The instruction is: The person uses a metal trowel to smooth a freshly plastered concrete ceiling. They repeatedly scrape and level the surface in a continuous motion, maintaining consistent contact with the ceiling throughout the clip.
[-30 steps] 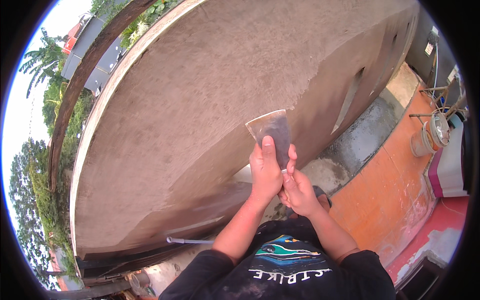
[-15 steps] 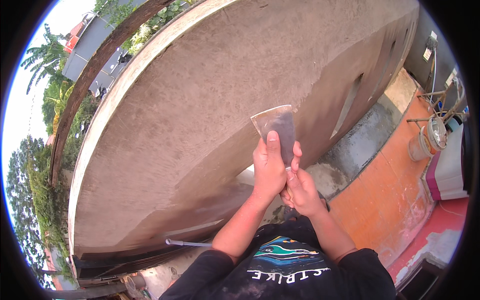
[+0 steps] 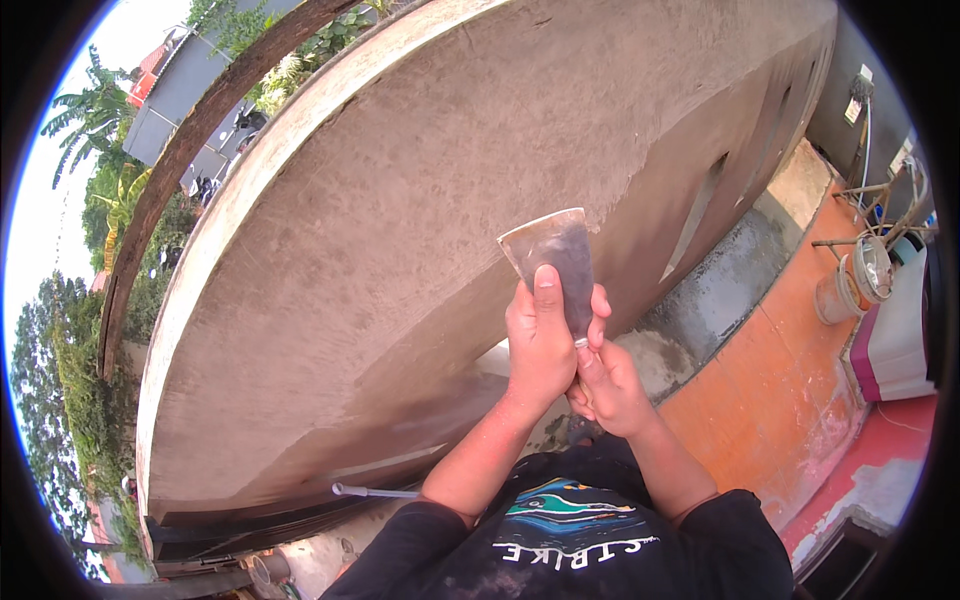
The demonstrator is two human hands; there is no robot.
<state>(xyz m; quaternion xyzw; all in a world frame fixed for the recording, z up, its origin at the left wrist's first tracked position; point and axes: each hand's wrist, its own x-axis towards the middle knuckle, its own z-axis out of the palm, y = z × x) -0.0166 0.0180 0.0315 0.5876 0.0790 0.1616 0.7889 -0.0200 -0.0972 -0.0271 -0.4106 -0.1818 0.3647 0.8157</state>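
Before the wall (image 3: pixel 380 230), both closed hands (image 3: pixel 540 345) grip a scraper (image 3: pixel 560 262), its wide edge (image 3: pixel 543 224) uncovered.

The wall (image 3: pixel 350 220) looks like matt plaster, rough and streaked. In front of it, the scraper (image 3: pixel 555 250) has a smooth metal blade with a dull sheen, and the shirt (image 3: pixel 430 555) is matt cloth. Left of the wall, the beam (image 3: pixel 202 117) is rough wood; right of it, the floor (image 3: pixel 740 370) shows chalky smears.
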